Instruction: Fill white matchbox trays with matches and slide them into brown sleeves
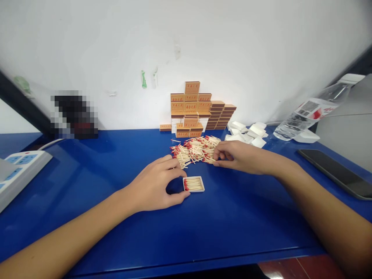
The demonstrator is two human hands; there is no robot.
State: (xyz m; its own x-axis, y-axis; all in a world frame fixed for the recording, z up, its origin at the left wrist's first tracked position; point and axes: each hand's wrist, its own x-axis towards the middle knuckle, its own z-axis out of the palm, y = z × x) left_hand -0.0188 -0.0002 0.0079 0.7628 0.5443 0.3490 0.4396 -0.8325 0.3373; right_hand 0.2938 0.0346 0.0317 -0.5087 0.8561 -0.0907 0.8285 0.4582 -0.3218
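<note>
My left hand (159,182) grips a small white matchbox tray (194,190) at its left end, thumb at the near corner and fingers at the far one. Inside the tray, a row of matches (195,183) lies with red heads to the left. My right hand (234,155) is at the right edge of a loose pile of red-headed matches (195,149), its fingers curled and pinching at the match ends. How many it holds is hidden by the fingers.
Orange matchboxes (191,106) stand stacked against the wall, with several more piled beside them. White trays (252,133) lie heaped to the right. A tilted water bottle (315,108), a black phone (334,172) and a power strip (27,166) are on the blue table (232,224).
</note>
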